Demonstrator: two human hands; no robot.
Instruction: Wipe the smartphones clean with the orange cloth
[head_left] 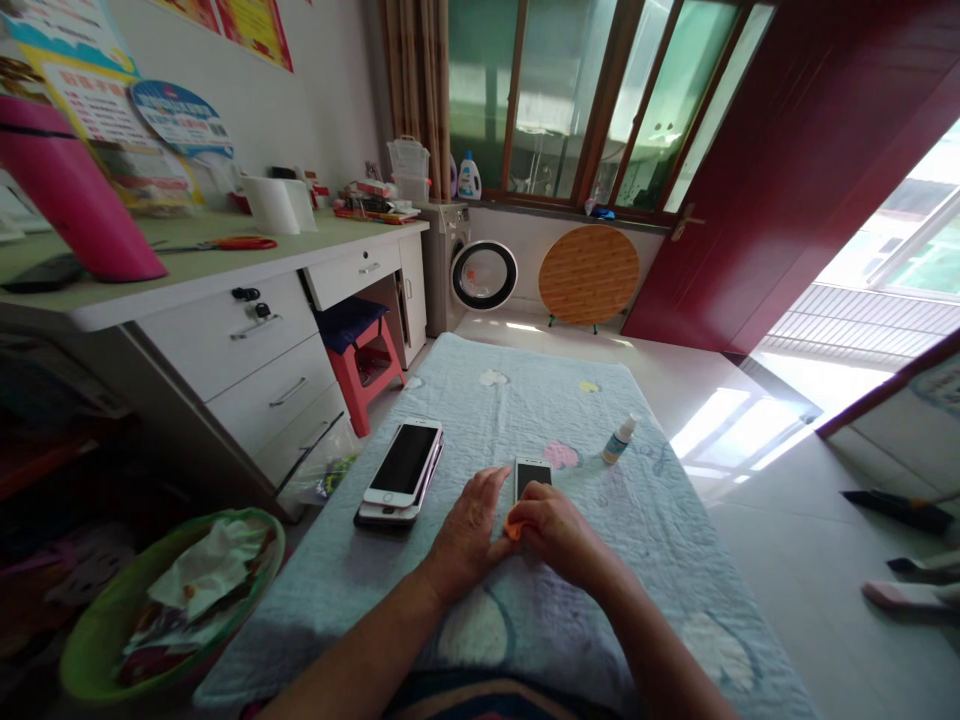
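A white smartphone (pixel 533 472) lies on the cloth-covered table in front of me, its lower part hidden by my hands. My right hand (pixel 559 528) is closed on an orange cloth (pixel 514 527) and presses over the phone's lower half. Along the phone's left side rests my left hand (pixel 471 515), fingers stretched out and thumb apart; whether it touches the phone's edge I cannot tell. To the left, another white phone (pixel 405 462) with a dark screen tops a small stack of phones. A small spray bottle (pixel 619 440) stands to the right.
A pale blue quilted cloth (pixel 480 390) with heart shapes covers the table. At the left are a green waste basket (pixel 274 560), a red stool (pixel 358 375) and a white desk (pixel 225 335). Farther back are a washing machine (pixel 448 250) with its door open and a round folded table (pixel 589 275).
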